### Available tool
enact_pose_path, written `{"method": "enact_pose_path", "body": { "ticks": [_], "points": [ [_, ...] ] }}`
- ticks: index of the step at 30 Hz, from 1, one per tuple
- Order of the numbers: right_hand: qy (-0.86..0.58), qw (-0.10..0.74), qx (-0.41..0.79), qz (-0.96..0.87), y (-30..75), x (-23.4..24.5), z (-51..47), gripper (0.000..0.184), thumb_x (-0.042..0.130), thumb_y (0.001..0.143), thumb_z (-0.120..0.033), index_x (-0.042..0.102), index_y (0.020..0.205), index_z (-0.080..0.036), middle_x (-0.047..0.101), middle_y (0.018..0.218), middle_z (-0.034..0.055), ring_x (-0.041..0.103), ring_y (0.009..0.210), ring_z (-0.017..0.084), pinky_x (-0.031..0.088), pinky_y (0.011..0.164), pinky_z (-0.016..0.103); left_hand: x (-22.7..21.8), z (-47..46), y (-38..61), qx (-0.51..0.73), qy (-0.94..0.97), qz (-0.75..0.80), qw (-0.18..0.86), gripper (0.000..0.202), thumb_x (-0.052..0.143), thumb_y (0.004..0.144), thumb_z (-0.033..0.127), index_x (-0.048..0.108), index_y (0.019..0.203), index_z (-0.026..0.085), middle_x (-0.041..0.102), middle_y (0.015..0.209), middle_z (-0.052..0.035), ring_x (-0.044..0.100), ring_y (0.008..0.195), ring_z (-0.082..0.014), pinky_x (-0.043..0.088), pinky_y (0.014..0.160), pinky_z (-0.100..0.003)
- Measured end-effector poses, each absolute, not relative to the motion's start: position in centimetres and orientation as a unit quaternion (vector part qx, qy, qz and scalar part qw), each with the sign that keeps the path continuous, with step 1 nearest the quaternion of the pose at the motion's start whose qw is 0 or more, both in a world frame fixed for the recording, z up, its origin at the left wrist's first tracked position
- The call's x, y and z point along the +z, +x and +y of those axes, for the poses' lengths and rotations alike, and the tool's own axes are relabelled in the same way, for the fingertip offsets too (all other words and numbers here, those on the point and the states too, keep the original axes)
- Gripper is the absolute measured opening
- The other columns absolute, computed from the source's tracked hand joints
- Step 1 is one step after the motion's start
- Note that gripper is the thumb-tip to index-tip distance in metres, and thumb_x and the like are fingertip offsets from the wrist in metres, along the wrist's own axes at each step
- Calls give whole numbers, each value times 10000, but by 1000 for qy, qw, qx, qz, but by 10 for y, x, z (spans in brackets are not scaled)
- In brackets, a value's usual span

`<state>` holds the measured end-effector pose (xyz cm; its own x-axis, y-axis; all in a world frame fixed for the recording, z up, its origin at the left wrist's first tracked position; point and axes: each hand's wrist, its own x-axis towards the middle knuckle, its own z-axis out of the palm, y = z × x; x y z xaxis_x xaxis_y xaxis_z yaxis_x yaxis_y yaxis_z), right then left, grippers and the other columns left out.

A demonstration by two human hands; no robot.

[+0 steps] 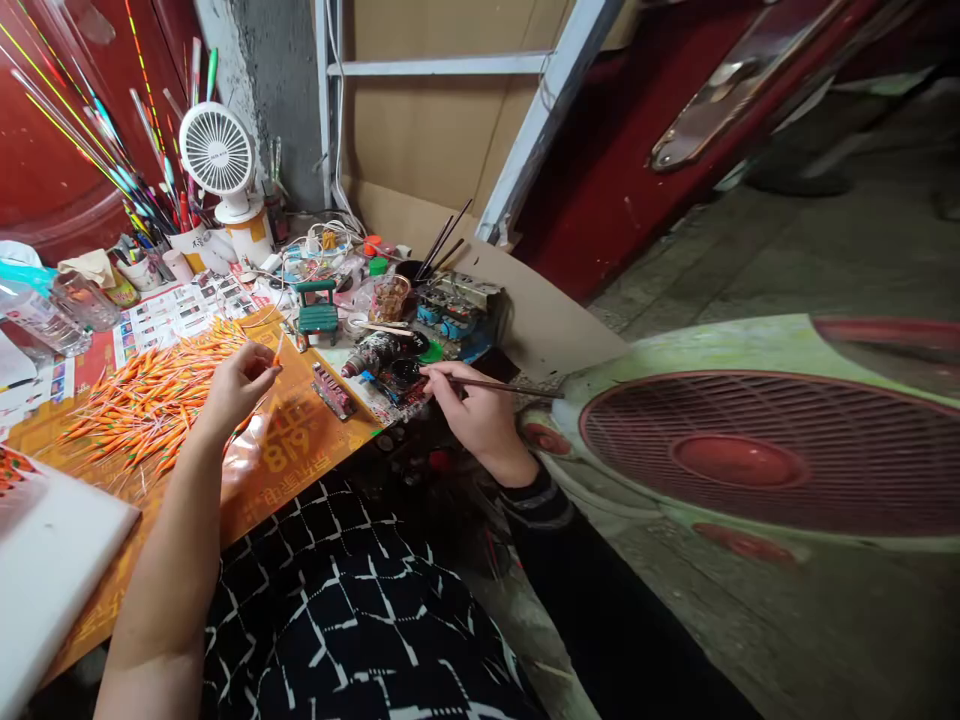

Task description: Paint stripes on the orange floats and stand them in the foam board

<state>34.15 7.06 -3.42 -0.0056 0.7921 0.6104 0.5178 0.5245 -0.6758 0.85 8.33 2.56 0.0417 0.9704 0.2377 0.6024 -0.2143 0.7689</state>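
Observation:
My left hand (238,388) is closed in a pinch around a small orange fishing float (278,352), held above the orange table cover (289,425). Just beside that hand, a wide pile of similar orange floats (146,405) with thin pale stems is spread out. A slim dark paintbrush (517,387) is gripped in my right hand (480,415), its handle pointing right. The brush's front end is at a small dark paint cup (406,373); its bristles are hard to make out. Left of the cup lie a paint-stained tube (367,355) and a small notched rack (334,390).
A white foam block (60,570) covers the near left corner. Behind stand a small white fan (217,150), a pot of long floats (199,245), plastic bottles (45,315) and a green miniature chair (316,315). A large fan with a red grille (750,450) stands at right.

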Motion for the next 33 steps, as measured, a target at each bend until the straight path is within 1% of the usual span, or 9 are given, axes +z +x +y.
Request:
{"method": "enact_pose_path", "body": {
  "ticks": [2, 5, 8, 12, 16, 19, 22, 28, 33],
  "points": [
    [-468, 524, 129, -700, 345, -31, 67, 212, 535, 984, -318, 712, 939, -211, 750, 795, 32, 718, 732, 180, 557, 703, 293, 24, 81, 17, 392, 668, 538, 333, 215, 722, 805, 345, 599, 869, 180, 554, 713, 30, 472, 624, -86, 362, 602, -229],
    [-481, 522, 131, -692, 349, -23, 60, 213, 529, 980, -302, 715, 933, -211, 754, 810, 35, 723, 751, 183, 560, 726, 300, 23, 80, 22, 377, 647, 512, 421, 264, 779, 743, 346, 621, 844, 162, 582, 745, 21, 499, 655, -81, 381, 611, -222],
    [-500, 516, 144, -680, 354, -16, 56, 211, 529, 970, -297, 718, 932, -212, 732, 762, 20, 698, 689, 172, 547, 697, 292, 22, 80, 23, 350, 637, 507, 464, 280, 810, 698, 326, 656, 848, 147, 622, 768, 3, 531, 671, -83, 399, 614, -219],
    [-507, 521, 172, -665, 361, -11, 56, 216, 550, 954, -331, 719, 897, -211, 698, 704, 7, 648, 616, 153, 507, 618, 268, 23, 79, 24, 293, 633, 511, 502, 289, 815, 710, 339, 679, 869, 140, 642, 723, -6, 543, 626, -82, 406, 585, -217],
    [-517, 542, 212, -627, 364, -16, 61, 253, 560, 959, -390, 723, 897, -206, 677, 678, 7, 619, 611, 145, 492, 597, 255, 23, 78, 23, 257, 630, 515, 522, 296, 808, 734, 371, 675, 868, 142, 637, 670, 0, 531, 579, -76, 383, 541, -205],
    [-505, 566, 278, -590, 361, -23, 67, 328, 558, 966, -475, 731, 916, -201, 668, 679, 8, 595, 592, 131, 483, 567, 241, 20, 80, 18, 243, 636, 512, 524, 314, 802, 744, 411, 668, 837, 143, 620, 658, 9, 514, 562, -71, 360, 520, -199],
    [-499, 570, 325, -566, 358, -29, 70, 385, 593, 941, -541, 746, 915, -188, 669, 677, 13, 575, 562, 118, 467, 538, 233, 15, 82, 12, 224, 644, 509, 525, 345, 791, 756, 457, 672, 814, 139, 597, 648, 16, 493, 550, -68, 342, 508, -200],
    [-524, 606, 323, -505, 362, -29, 69, 391, 637, 911, -549, 750, 895, -174, 673, 648, 18, 556, 528, 104, 458, 512, 220, 9, 84, 9, 205, 639, 516, 532, 357, 795, 749, 464, 701, 850, 135, 613, 664, 4, 487, 555, -74, 325, 498, -203],
    [-498, 646, 302, -494, 364, -35, 64, 328, 622, 934, -495, 735, 910, -188, 649, 646, 7, 574, 557, 113, 458, 519, 216, 8, 83, 10, 190, 628, 534, 534, 324, 807, 723, 429, 710, 846, 146, 605, 653, 10, 470, 527, -65, 320, 479, -197]
  ]
}}
